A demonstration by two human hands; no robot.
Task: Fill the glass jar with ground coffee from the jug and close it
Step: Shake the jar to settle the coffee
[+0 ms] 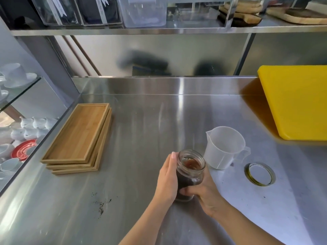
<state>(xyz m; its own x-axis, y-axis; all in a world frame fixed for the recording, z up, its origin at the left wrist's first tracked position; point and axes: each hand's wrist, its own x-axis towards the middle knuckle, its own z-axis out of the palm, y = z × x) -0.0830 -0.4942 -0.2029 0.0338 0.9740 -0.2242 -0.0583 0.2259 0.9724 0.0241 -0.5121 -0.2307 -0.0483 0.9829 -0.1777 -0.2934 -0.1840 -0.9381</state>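
Note:
A glass jar (pixel 191 171) stands upright on the steel counter, open at the top and dark with ground coffee inside. My left hand (pixel 167 181) lies flat against its left side, fingers straight. My right hand (pixel 203 193) wraps around the jar's lower right side. Just behind and to the right stands a clear plastic jug (pixel 224 150), upright and looking empty. The jar's metal lid (pixel 259 174) lies flat on the counter to the right of the jug, apart from both hands.
A stack of wooden trays (pixel 77 138) sits at the left of the counter. A yellow cutting board (pixel 297 101) lies at the right. Spilled coffee grains (pixel 101 204) dot the counter front left. White cups (pixel 33 128) fill a glass shelf beyond the left edge.

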